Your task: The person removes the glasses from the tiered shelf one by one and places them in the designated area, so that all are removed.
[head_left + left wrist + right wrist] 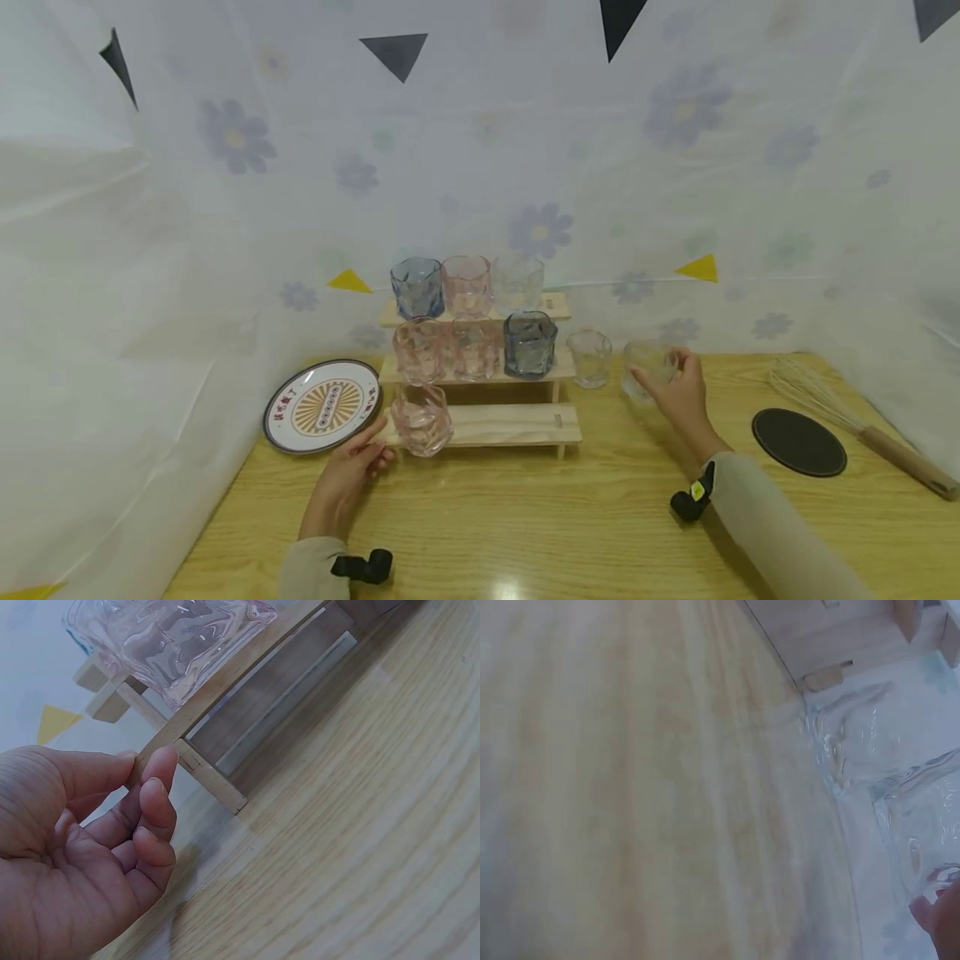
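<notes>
At the left end of a three-step wooden rack, my left hand pinches the bottom step between thumb and fingers. A pink glass stands on that step, close to the pinching fingers. My right hand grips a clear glass by its sides, to the right of the rack. Another clear glass stands on the table between it and the rack. Both clear glasses show at the right edge of the right wrist view, with only the fingertips of my right hand in sight.
The middle step bears two pink glasses and a dark grey-blue glass. On the top step are a blue, a pink and a clear glass. A plate lies left; a black coaster and whisk lie right.
</notes>
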Tool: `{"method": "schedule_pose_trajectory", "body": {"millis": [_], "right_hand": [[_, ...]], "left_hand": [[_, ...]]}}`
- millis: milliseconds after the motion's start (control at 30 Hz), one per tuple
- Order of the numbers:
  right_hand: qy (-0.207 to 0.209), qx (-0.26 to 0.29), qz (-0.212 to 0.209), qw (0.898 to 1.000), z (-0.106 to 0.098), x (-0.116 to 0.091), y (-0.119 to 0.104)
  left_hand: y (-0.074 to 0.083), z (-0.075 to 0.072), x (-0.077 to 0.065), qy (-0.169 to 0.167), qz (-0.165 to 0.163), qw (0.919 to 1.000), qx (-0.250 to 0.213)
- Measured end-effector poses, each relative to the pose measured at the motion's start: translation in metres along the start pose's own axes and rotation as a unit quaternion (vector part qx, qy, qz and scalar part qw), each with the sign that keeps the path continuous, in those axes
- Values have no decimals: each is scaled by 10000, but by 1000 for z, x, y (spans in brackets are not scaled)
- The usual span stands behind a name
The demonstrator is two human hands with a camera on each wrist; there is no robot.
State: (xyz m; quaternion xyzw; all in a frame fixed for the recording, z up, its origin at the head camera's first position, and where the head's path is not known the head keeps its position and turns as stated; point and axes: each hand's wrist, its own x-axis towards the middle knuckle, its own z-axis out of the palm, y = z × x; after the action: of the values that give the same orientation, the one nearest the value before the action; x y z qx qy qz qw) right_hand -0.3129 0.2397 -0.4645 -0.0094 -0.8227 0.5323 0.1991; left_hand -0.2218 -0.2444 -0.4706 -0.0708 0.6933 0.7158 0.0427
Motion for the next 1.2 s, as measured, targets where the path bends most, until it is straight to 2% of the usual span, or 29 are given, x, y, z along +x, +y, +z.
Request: {"method": "schedule_pose_trajectory", "body": {"millis": [133,533,867,1200], "right_hand": [[101,87,162,9998,5,12,4],[-128,338,263,9990,17,33,14],[12,448,483,9978,24,38,22],[-171,411,519,9977,30,36,22]], "left_hand": [[0,0,1,0,-20,10000,2],[1,1,2,6,-25,10000,33],[-1,2,3,6,10,10000,-59],[-3,-1,3,83,-42,10000,-12]]}}
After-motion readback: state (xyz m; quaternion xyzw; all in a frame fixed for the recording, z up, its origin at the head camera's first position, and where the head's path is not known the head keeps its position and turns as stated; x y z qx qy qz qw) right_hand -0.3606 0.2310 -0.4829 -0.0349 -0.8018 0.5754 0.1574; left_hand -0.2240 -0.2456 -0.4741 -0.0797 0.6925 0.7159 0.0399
